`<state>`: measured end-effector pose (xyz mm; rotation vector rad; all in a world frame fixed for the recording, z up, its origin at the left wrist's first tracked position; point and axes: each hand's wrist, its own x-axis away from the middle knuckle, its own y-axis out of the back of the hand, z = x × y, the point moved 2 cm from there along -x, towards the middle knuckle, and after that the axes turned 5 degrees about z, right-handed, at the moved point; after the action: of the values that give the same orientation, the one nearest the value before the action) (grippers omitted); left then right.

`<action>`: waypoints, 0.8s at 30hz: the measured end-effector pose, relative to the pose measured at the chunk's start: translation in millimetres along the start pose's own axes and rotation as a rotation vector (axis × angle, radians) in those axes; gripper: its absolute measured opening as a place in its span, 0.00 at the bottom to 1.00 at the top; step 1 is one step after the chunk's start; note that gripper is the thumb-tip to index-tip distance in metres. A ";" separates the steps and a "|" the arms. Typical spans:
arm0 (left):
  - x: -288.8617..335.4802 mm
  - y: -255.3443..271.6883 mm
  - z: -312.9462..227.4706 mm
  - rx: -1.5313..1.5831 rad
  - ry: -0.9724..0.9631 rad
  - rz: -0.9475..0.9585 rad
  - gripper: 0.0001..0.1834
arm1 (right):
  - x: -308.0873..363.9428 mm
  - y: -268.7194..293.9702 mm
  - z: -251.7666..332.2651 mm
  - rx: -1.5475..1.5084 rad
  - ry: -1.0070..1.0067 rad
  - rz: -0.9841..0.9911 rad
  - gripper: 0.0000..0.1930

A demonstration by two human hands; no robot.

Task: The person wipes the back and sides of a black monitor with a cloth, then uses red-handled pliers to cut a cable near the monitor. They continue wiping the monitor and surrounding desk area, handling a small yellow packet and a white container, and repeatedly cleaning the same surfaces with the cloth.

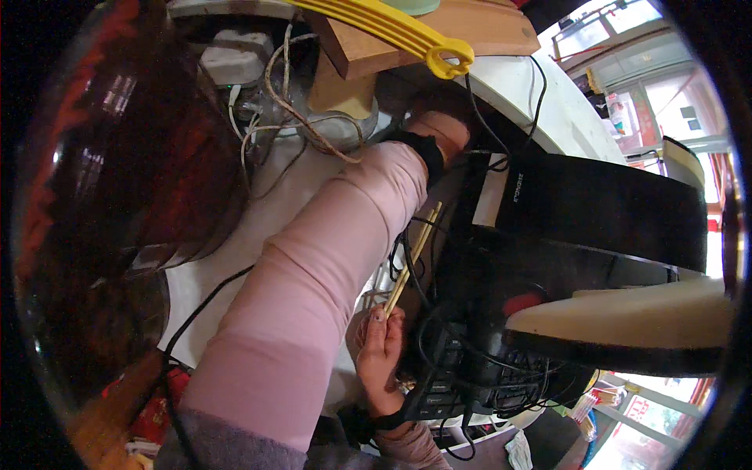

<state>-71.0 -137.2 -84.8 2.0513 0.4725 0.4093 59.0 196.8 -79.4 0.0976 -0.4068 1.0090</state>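
Note:
My left arm, in a pink sleeve (305, 290) with a dark cuff, stretches up across the middle. My left hand (446, 129) reaches into the shadow below a wooden board (462, 31); its fingers are lost in the dark, so what they touch cannot be made out. Lower down, my right hand (380, 345) is closed around the lower ends of a pair of thin wooden chopsticks (413, 258). The thumb presses against them, and they point up and slightly right. A black keyboard (442, 384) with loose black cables lies just right of this hand.
A large black casing (603, 207) stands at the right, beside a cream curved panel (627, 317). A white plug block (235, 59) and tangled cords (301, 117) are at the upper left. A yellow plastic strip (384, 23) crosses the board. A dark shiny surface (117, 157) fills the left.

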 end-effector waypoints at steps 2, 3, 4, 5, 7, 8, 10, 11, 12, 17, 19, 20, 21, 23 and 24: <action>5.0 4.1 4.1 -0.018 0.068 -0.098 0.09 | -0.1 0.1 -3.8 -0.081 -0.031 -0.011 0.08; 8.1 5.4 6.3 -0.027 0.097 -0.139 0.09 | 0.6 1.2 -5.6 -0.064 -0.034 -0.012 0.07; 10.8 7.6 8.8 -0.034 0.124 -0.182 0.10 | 1.1 2.3 -8.5 -0.139 -0.073 -0.016 0.06; 14.4 9.0 11.4 -0.041 0.154 -0.222 0.10 | 2.3 4.1 -10.8 -0.176 -0.104 -0.016 0.05; 22.0 13.2 16.4 -0.046 0.194 -0.288 0.11 | 3.7 7.0 -13.5 -0.215 -0.126 0.006 0.05; 26.1 16.0 17.9 -0.052 0.210 -0.317 0.11 | 3.5 7.9 -13.4 -0.222 -0.111 0.034 0.05; 31.7 20.6 20.3 -0.055 0.229 -0.365 0.12 | 3.2 8.6 -11.9 -0.214 -0.102 0.075 0.05; 32.7 22.9 20.3 -0.055 0.233 -0.390 0.12 | 2.8 8.8 -10.2 -0.201 -0.102 0.092 0.04; 31.8 24.7 20.1 -0.056 0.229 -0.418 0.13 | 2.1 8.3 -8.4 -0.185 -0.102 0.109 0.04; 17.5 26.8 17.0 -0.162 0.242 -0.663 0.15 | 0.8 0.9 0.0 -0.277 -0.058 0.139 0.03; 15.0 19.8 20.3 -0.062 0.204 -0.447 0.16 | 0.1 -0.8 0.9 -0.217 -0.029 0.102 0.04; 15.2 17.7 20.4 -0.015 0.185 -0.338 0.16 | -0.7 -1.0 0.6 -0.190 -0.019 0.057 0.07; 18.7 16.6 20.7 0.029 0.167 -0.229 0.16 | -1.1 -2.0 0.6 -0.127 0.010 0.050 0.09; 27.4 18.2 16.7 0.115 0.183 -0.011 0.16 | -2.6 -1.1 -0.5 -0.128 0.006 0.020 0.09; 32.6 23.4 12.0 0.130 0.137 -0.039 0.16 | -3.2 -0.9 -0.3 -0.083 0.045 0.031 0.09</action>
<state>-33.2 -141.1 -67.1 2.1439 0.6357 0.5090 58.4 193.9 -80.7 -0.0065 -0.4094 1.0218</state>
